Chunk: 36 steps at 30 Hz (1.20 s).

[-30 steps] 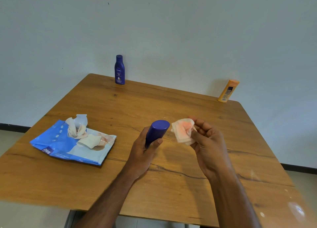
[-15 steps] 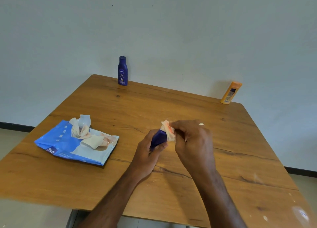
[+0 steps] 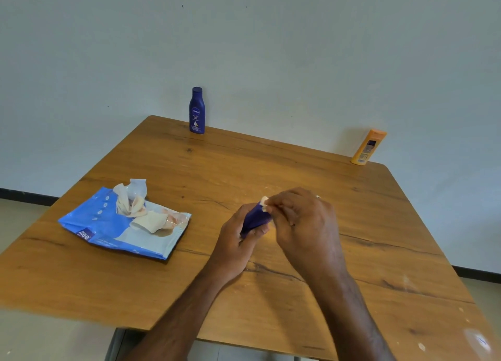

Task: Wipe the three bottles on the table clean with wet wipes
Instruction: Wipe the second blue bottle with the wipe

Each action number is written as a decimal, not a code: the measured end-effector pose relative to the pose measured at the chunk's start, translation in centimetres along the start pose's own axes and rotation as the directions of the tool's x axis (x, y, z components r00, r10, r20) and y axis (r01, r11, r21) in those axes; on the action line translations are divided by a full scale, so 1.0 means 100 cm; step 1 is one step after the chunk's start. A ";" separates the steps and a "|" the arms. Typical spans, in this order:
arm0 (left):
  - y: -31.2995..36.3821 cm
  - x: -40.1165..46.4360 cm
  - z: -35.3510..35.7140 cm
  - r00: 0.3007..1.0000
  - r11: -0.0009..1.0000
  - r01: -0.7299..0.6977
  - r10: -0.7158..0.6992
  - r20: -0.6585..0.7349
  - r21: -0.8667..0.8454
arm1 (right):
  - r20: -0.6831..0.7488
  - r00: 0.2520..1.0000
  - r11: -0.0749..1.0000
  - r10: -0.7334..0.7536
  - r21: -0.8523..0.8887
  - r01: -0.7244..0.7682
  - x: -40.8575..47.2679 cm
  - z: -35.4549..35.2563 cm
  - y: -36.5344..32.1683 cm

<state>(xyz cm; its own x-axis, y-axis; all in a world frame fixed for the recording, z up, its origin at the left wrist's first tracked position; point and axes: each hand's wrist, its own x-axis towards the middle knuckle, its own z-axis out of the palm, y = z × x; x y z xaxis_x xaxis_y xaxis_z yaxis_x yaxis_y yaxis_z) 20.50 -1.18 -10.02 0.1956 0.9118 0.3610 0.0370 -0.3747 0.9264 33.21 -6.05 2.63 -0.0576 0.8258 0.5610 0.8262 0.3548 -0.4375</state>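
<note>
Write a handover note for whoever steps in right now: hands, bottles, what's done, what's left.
Left hand: grips the small dark blue bottle above the table.
Right hand: pinches a wet wipe against that bottle's top end.
Tall blue bottle: upright at the far edge.
Orange bottle: at the far right corner, by the wall.
Wipes pack: front left, crumpled wipes on top.
Done: nothing the frame confirms; the held bottle is mid-wipe.
Left: finish it, then wipe the other two.
</note>
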 end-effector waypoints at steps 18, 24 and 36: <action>-0.001 0.003 0.001 0.999 0.999 -0.028 0.027 0.020 0.017 | 0.119 0.979 0.986 0.167 -0.010 -0.167 0.015 -0.012 0.012; 0.000 0.001 -0.001 1.000 1.000 -0.010 0.010 0.017 0.008 | 0.119 0.981 0.988 0.151 -0.054 -0.145 0.012 -0.006 0.002; -0.003 0.003 -0.001 0.999 0.995 0.047 -0.048 -0.008 -0.087 | 0.054 0.975 0.973 0.215 0.069 -0.219 0.012 -0.005 0.034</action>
<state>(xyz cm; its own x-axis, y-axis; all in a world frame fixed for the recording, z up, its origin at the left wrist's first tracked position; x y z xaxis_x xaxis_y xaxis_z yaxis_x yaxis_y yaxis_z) 20.50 -0.77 -10.19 0.1860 0.9299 0.3173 -0.0391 -0.3156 0.9481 36.20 -4.11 2.15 0.0913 0.9053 0.4148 0.7781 0.1951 -0.5971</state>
